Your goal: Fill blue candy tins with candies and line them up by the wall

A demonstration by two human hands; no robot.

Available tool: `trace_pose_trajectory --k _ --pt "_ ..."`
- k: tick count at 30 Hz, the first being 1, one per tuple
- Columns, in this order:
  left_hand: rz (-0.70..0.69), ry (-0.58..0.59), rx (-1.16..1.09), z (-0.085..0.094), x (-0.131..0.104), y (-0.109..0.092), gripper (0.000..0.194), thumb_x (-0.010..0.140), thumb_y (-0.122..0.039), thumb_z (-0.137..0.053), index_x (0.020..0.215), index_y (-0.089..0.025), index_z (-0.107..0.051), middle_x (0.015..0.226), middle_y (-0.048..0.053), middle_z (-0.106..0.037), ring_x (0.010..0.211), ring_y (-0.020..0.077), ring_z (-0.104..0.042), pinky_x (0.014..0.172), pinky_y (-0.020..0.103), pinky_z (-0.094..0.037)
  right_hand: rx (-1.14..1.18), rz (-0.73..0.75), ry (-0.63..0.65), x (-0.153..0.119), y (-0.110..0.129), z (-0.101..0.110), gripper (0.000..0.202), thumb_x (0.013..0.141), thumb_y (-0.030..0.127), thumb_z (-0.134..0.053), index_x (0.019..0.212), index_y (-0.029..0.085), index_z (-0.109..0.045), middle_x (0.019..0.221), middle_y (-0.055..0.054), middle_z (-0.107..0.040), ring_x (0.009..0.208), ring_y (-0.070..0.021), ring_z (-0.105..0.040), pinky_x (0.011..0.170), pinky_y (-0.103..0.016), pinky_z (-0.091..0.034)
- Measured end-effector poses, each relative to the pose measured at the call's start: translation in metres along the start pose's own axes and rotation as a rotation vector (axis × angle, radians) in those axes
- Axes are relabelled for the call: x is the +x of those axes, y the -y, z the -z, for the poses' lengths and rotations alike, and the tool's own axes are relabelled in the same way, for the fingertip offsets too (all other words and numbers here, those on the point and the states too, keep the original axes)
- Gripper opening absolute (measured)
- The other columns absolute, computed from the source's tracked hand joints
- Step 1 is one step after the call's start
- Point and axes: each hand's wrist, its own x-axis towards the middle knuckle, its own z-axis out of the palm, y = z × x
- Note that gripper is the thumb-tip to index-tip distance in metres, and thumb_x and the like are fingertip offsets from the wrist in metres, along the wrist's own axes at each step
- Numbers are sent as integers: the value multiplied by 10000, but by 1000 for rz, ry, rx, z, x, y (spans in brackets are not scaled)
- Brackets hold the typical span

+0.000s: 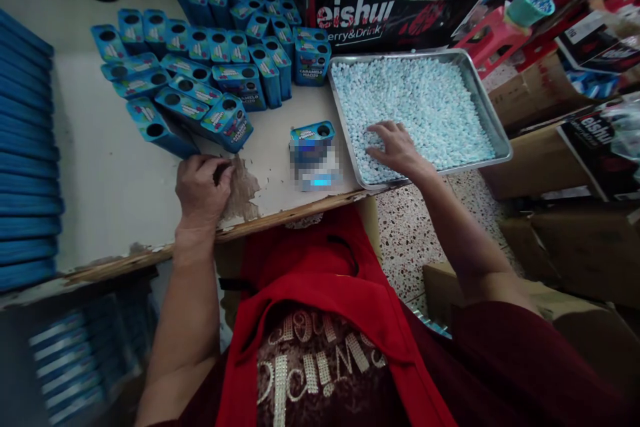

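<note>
Your right hand [397,150], fingers parted, pale pellets [425,100] beneath it, near-left corner of tray [470,165], your left hand [201,190], curled, contents unclear, front edge of table [90,167].

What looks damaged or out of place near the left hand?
The worktable looks damaged: just beside the left hand, its pale surface has worn away in a ragged brown patch reaching the front edge.

I am facing a pale worktable [95,180] extending toward nine o'clock, its wooden edge [295,213] looking chipped; a speckled floor [407,233] is showing at four o'clock, a red stool [493,33] standing at two.
</note>
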Motion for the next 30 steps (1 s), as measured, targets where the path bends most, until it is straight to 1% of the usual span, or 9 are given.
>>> trace_pose_trajectory --k 4,8,11,13,17,20,22,24,30 --pt "-7 3 18 2 2 4 202 1080 -386 -787 1138 -205 -855 1262 190 -798 1295 391 -687 1242 576 -527 -71 5 11 5 16 -8 516 1080 194 -678 1579 140 -798 1548 -276 -751 1425 -494 -696 1211 -632 -577" --pt "-8 -9 32 2 4 5 187 1069 -368 -797 1120 -202 -865 1249 178 -811 1281 381 -692 1240 552 -528 55 -56 11 22 19 -2 270 974 110 -786 1203 164 -917 1196 -173 -869 1159 -386 -817 1034 -473 -625" --pt "-6 -33 50 -2 4 5 185 1041 -343 -801 1119 -194 -879 1260 188 -820 1278 391 -707 1225 536 -529 351 -171 -44 26 11 6 119 884 86 -840 954 170 -888 806 -32 -763 834 -238 -778 834 -341 -609" --pt "-8 -51 61 -5 4 8 204 1033 -336 -795 1128 -181 -888 1258 201 -823 1276 406 -718 1215 539 -534 600 -268 -64 24 8 11 109 844 56 -838 878 160 -842 684 20 -681 651 -159 -692 660 -264 -540" --pt "-43 -87 69 -10 4 17 273 1042 -391 -789 1151 -167 -901 1230 217 -820 1253 427 -726 1201 563 -554 927 -432 -51 22 9 20 199 803 28 -878 748 166 -746 622 21 -684 505 -88 -591 485 -193 -400" --pt "-86 -102 71 -13 4 24 295 1046 -418 -774 1157 -179 -906 1212 211 -820 1238 428 -725 1191 574 -566 1084 -513 -31 22 11 28 267 808 45 -945 723 169 -724 666 -4 -734 509 -67 -581 468 -164 -411" --pt "-100 -106 72 -14 4 26 300 1044 -424 -768 1149 -182 -910 1201 209 -823 1220 427 -727 1177 574 -572 1176 -494 3 24 17 36 268 826 44 -953 734 170 -735 699 -15 -751 546 -68 -614 492 -153 -460" --pt "-98 -108 71 -15 4 26 286 1042 -418 -773 1142 -188 -910 1202 205 -826 1213 422 -727 1169 569 -574 1225 -393 54 27 29 46 230 862 53 -935 763 168 -763 711 -15 -748 566 -67 -625 508 -150 -483" --pt "-69 -100 52 -14 4 19 204 1048 -359 -796 1138 -208 -899 1211 186 -821 1215 396 -719 1170 549 -567 1048 -53 196 48 98 75 226 870 121 -992 821 187 -782 698 11 -711 598 -92 -620 550 -198 -526"
